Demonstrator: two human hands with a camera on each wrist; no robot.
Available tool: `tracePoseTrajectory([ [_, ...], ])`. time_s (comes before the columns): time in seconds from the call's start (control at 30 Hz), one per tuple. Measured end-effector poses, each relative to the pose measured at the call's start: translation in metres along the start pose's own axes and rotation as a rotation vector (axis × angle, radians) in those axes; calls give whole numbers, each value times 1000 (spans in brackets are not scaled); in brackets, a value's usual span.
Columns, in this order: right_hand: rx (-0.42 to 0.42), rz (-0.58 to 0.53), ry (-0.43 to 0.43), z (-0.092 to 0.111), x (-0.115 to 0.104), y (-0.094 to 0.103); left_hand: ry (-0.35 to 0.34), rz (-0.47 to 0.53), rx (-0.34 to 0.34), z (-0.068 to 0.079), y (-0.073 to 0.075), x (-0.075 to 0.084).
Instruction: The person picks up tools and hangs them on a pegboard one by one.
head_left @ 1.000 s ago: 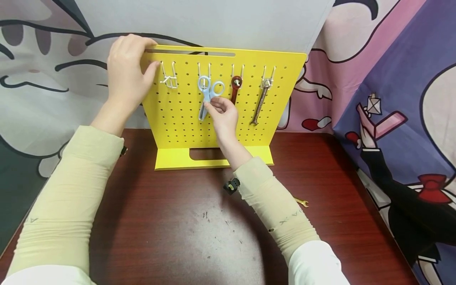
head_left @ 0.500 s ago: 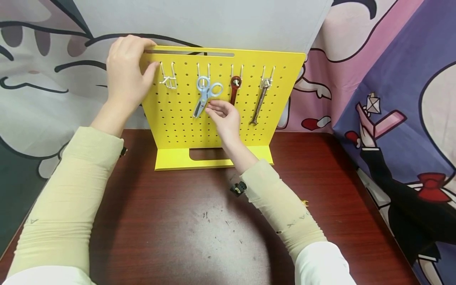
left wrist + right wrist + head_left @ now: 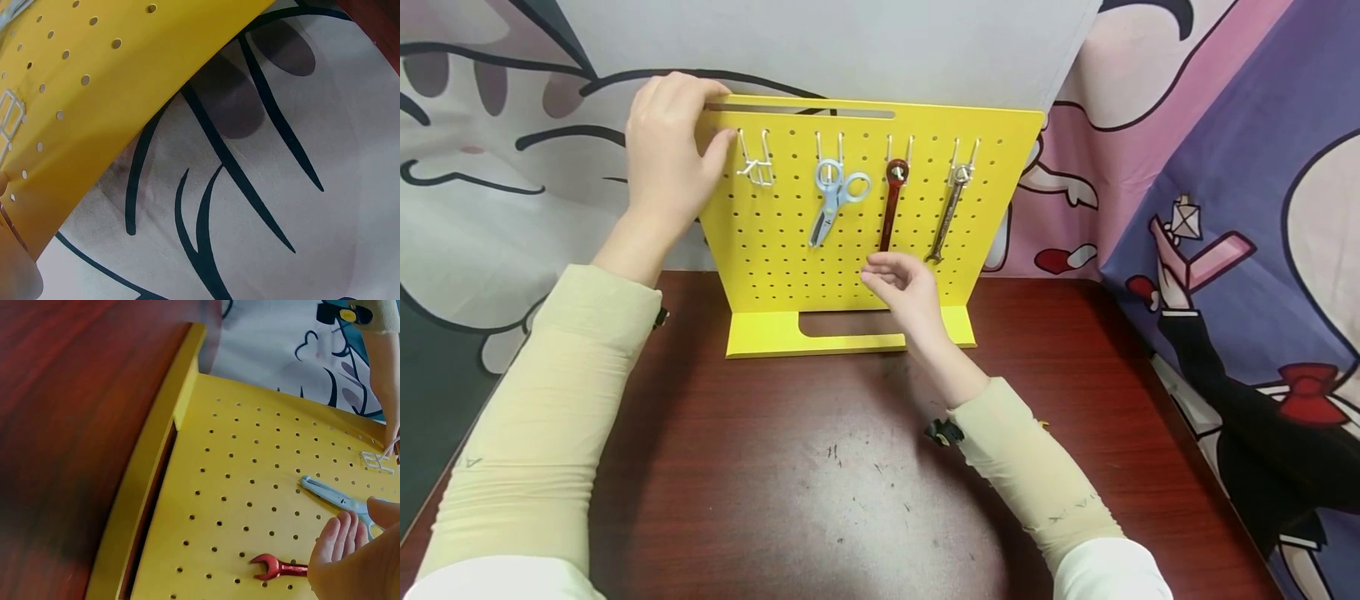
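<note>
A yellow pegboard (image 3: pixel 775 250) stands on the table, and my left hand (image 3: pixel 670 137) grips its upper left corner, thumb in front. Light blue scissors (image 3: pixel 829 196) hang by one handle loop from a white hook, blades pointing down. To their right a red wrench (image 3: pixel 891 204) and a silver wrench (image 3: pixel 950 212) hang from hooks of their own. My right hand (image 3: pixel 913 292) is in front of the board, below the red wrench, fingers loosely bent with nothing held. In the right wrist view the red wrench's open end (image 3: pixel 267 566) shows beside this hand.
At the board's left a white hook (image 3: pixel 757 167) bears nothing. A gold wrench (image 3: pixel 1042 423) lies on the dark red table (image 3: pixel 805 433), mostly hidden by my right forearm. Cartoon-printed cloth (image 3: pixel 1210 208) hangs behind and to the right.
My right hand has let go of the scissors and drawn down and right, away from them. The scissors swung slightly left and now hang from their hook. My left hand stays put.
</note>
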State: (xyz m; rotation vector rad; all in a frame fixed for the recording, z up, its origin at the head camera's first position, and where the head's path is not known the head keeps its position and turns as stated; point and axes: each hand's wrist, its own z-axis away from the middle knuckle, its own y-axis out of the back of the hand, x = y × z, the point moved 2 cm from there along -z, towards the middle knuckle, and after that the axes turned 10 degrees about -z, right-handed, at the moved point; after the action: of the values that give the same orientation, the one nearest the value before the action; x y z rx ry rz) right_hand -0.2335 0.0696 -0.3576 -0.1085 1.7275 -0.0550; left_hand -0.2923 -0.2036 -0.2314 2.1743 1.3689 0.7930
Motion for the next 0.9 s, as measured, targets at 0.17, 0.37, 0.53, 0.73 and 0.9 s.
tracePoseTrajectory([
  [0.17, -109, 117, -11, 16, 5, 14, 8, -3, -3, 1, 1, 0],
  [0.37, -207, 169, -83, 41, 10, 28, 2, -1, -5, 1, 0, -1],
  [0.53, -235, 210, -119, 56, 14, 40, 2, -2, -6, 1, -1, -2],
  [0.73, -264, 286, -127, 67, 25, 59, 4, 0, -10, 2, -1, -2],
  [0.9, -291, 334, -141, 74, 38, 81, -2, 0, -8, 2, -2, -2],
])
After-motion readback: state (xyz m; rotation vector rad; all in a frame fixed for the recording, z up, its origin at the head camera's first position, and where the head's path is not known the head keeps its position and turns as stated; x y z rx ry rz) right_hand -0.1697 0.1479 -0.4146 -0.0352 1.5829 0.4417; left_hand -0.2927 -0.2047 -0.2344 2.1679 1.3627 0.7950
